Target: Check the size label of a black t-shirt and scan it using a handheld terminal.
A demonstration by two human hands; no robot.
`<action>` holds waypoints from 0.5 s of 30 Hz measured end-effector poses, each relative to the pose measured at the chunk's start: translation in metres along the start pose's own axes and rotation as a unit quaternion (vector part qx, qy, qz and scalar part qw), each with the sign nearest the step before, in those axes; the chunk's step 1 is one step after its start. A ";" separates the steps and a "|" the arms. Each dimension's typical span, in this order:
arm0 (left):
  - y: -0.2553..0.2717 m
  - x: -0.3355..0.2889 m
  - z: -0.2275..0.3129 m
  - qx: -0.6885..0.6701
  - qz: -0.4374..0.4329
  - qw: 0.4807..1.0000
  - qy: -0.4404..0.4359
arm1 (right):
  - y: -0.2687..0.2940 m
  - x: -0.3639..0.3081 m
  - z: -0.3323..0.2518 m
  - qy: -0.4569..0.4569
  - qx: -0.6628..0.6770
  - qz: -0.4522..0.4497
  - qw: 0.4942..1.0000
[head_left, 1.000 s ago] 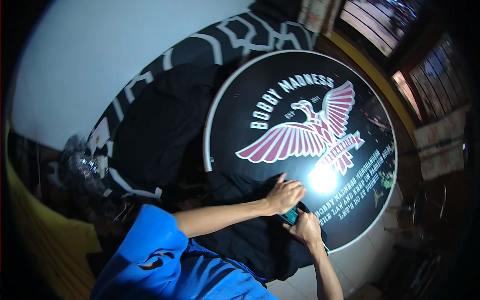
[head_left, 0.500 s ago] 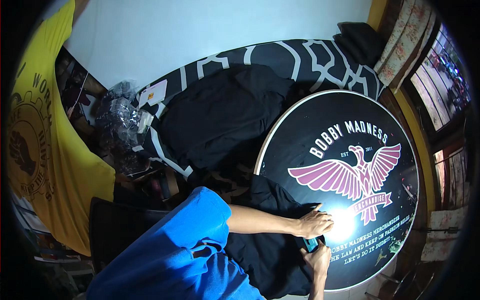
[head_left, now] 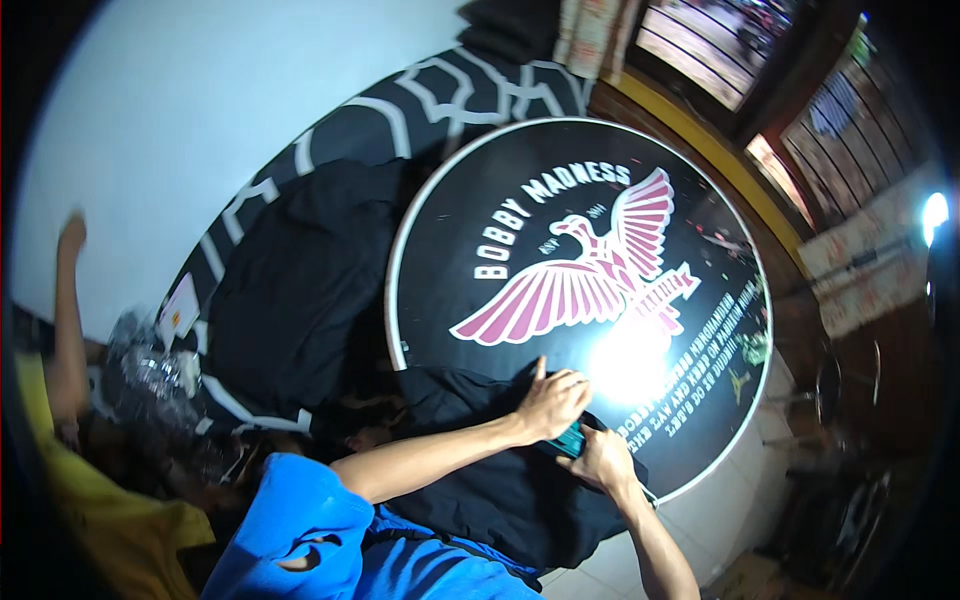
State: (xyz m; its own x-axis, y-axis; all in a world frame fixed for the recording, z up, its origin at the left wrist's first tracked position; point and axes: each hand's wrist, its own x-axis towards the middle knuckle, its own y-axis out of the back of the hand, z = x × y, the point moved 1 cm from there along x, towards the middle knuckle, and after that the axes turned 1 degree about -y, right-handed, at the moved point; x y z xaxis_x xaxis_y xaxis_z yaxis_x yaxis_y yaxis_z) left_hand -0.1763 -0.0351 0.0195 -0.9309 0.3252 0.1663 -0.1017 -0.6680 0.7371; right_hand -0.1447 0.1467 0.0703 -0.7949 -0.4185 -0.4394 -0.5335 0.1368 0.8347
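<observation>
My left hand (head_left: 553, 402) is closed, its fingers curled and the thumb side up, over the near edge of the round black table. Just below it my right hand (head_left: 603, 458) is closed around the end of a small teal object (head_left: 571, 440). The teal object lies between both hands and is mostly covered, so its kind is hidden. My left fingers are against its upper end; what else they grip cannot be made out. Black cloth (head_left: 470, 500) lies under my forearms, spread from the table edge down over my lap.
The round table (head_left: 470, 190) bears a winged bird print, with a bright glare near my hands. Left of it sits a heap of black cloth (head_left: 300, 260), beside crumpled clear plastic (head_left: 160, 370). Another person's arm (head_left: 68, 320) rises at far left. A barred window (head_left: 700, 50) stands at upper right.
The view has turned to the right, so the table appears further left and rotated. The other person's bare arm now shows, and the yellow cloth is lower. My hands stay together at the teal object.
</observation>
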 end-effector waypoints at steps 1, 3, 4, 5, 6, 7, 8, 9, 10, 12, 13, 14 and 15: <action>0.004 0.003 0.002 -0.024 -0.025 0.999 0.011 | 0.004 -0.002 -0.001 -0.008 -0.006 -0.006 1.000; 0.009 0.007 0.009 -0.044 -0.028 0.998 0.018 | 0.002 -0.005 0.004 -0.006 0.012 0.007 1.000; 0.009 0.007 0.008 -0.052 -0.024 0.998 0.021 | 0.005 -0.006 0.000 -0.006 0.010 0.010 1.000; 0.010 0.007 0.006 -0.060 -0.020 0.998 0.025 | 0.006 -0.005 -0.002 -0.002 0.019 0.009 1.000; 0.016 0.006 0.004 -0.051 -0.040 0.997 0.032 | 0.006 -0.003 -0.005 0.007 0.028 0.005 1.000; 0.016 0.005 0.006 -0.059 -0.031 0.997 0.038 | 0.007 -0.004 -0.005 0.012 0.036 0.002 0.999; 0.017 0.006 0.006 -0.061 -0.032 0.997 0.031 | 0.006 -0.003 -0.005 0.014 0.038 0.007 0.999; 0.018 0.006 0.005 -0.061 -0.032 0.997 0.026 | 0.010 -0.004 -0.008 0.008 0.033 -0.003 0.999; 0.019 0.007 0.005 -0.072 -0.031 0.997 0.023 | 0.011 -0.005 -0.008 0.007 0.027 -0.007 1.000; 0.019 0.007 0.008 -0.071 -0.037 0.997 0.025 | 0.009 -0.006 -0.006 -0.001 0.024 -0.010 1.000; 0.020 0.008 0.009 -0.074 -0.045 0.996 0.027 | 0.008 -0.006 -0.004 0.007 0.023 -0.004 1.000; 0.020 0.010 0.009 -0.071 -0.050 0.996 0.023 | 0.007 -0.006 -0.003 0.014 0.022 0.002 1.000; 0.021 0.010 0.011 -0.066 -0.048 0.996 0.023 | 0.008 -0.005 -0.002 0.009 0.026 0.002 1.000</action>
State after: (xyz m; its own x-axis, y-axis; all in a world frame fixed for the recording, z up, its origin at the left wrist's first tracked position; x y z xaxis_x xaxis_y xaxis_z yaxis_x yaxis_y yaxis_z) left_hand -0.1840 -0.0387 0.0439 -0.9298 0.3620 0.0672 -0.2328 -0.7193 0.6546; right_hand -0.1438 0.1480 0.0799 -0.7921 -0.4339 -0.4292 -0.5447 0.1853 0.8179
